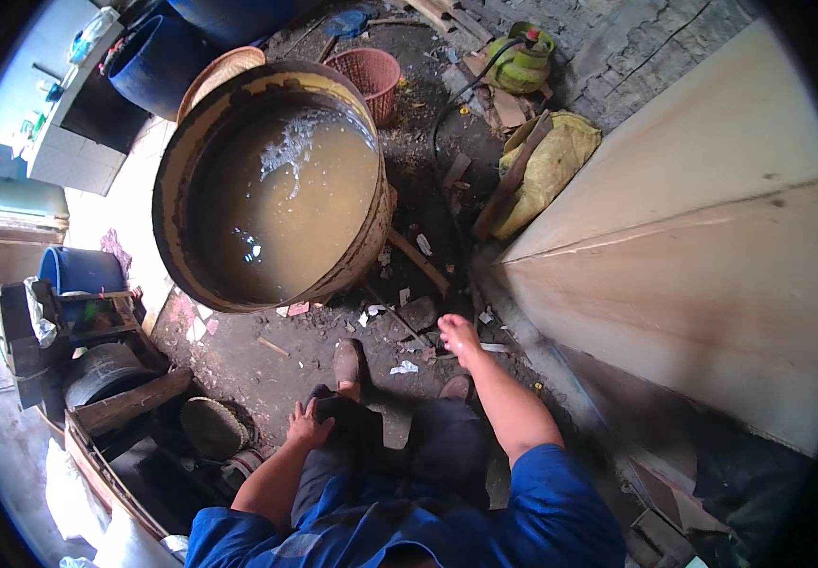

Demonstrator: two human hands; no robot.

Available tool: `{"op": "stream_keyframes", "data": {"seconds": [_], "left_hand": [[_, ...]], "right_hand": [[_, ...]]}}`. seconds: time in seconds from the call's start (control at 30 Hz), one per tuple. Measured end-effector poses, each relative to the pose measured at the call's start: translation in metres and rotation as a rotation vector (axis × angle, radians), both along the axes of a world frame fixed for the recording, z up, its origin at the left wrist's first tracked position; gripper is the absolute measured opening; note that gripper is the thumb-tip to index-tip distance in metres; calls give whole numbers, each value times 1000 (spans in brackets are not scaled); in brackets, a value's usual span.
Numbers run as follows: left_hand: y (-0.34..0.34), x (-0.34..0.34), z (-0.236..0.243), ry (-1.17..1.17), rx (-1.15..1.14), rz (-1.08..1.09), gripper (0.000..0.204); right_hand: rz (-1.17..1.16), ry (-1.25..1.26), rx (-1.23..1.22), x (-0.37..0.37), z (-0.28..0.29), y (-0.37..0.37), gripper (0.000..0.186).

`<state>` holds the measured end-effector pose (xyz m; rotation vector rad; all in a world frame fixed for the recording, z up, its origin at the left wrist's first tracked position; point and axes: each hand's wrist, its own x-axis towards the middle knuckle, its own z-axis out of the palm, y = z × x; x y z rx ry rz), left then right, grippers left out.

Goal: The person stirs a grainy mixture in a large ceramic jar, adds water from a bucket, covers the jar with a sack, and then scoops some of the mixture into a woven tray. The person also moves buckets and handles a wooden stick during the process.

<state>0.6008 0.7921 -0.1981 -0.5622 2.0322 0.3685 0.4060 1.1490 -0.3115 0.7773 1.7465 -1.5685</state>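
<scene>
My left hand point(309, 427) rests on my left thigh by the knee, fingers spread and holding nothing. In front of my right knee my right hand point(459, 335) is held out with its fingers curled in; anything inside them is hidden. Ahead of me stands a large round metal vat point(165, 222), its rim worn and rust-stained. Cloudy brown liquid point(310, 213) with a patch of whitish foam fills much of it. A thin stick point(396, 316) runs from below the vat toward my right hand; I cannot tell whether they touch.
Beyond the vat are a red plastic basket point(369, 78), a blue barrel point(151, 68) and a green gas cylinder point(521, 59) with a black hose. A yellow sack point(560, 166) lies near the pale panel point(684, 227) on my right. Clutter with a tyre point(106, 375) fills the left side.
</scene>
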Motion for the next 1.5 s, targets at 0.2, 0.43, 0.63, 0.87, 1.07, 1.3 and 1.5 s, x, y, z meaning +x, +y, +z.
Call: {"op": "stream_keyframes", "data": {"seconds": [0.2,0.43,0.63,0.87,1.07,1.3,1.5], "left_hand": [[-1,-21,-36,118,-40,-37,83],[-2,-46,-43,226,-71,-76,77],[4,-67,-48,297,-97,-85,73],[5,-72,-56,333,-121,-92,75],[4,-79,-60,358,-108,-107,76],[-1,-80,-60,357,-109,-102,77],[-1,-82,-57,280,-90,-76,77]], "right_hand": [[-204,-56,-65,-95,-110,18,32],[-702,-65,-243,-166,-248,44,11],[-1041,-8,-466,-218,-347,72,18],[-975,245,-486,-256,-403,100,32],[-1288,147,-724,-277,-409,107,40],[-1314,171,-911,-296,-373,102,31],[-969,276,-941,-305,-271,93,26]]}}
